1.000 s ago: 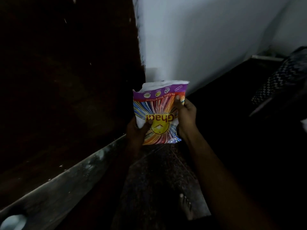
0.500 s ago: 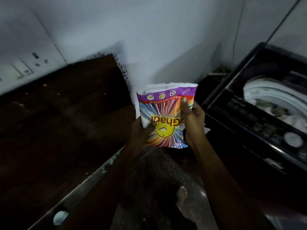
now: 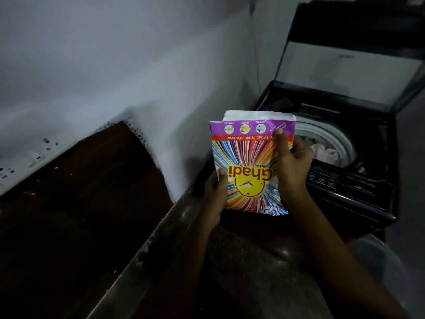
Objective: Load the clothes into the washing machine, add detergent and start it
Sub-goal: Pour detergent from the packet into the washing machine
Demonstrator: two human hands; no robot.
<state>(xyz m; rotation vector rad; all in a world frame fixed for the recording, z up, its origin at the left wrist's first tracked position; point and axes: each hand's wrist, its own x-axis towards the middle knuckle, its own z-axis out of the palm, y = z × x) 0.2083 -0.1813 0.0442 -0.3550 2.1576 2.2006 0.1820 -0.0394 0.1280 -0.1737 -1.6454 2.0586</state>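
Centre frame: detergent packet (image 3: 250,166), inverted, top torn; left hand (image 3: 216,196) and right hand (image 3: 291,162) fingers pinching its edges; open washing machine (image 3: 349,171), right, holding clothes (image 3: 326,154).

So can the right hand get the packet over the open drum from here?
Probably yes: the lid stands raised, the drum lies open just beyond the right hand, and nothing sits between the detergent packet and it.

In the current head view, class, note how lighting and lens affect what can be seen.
Head view: dim overall; the detergent packet and pale wall are the brightest areas; the washing machine body and forearms sink into shadow; wide-angle distortion slants wall edges and the raised lid; the packet's print reads sharply, upside down.
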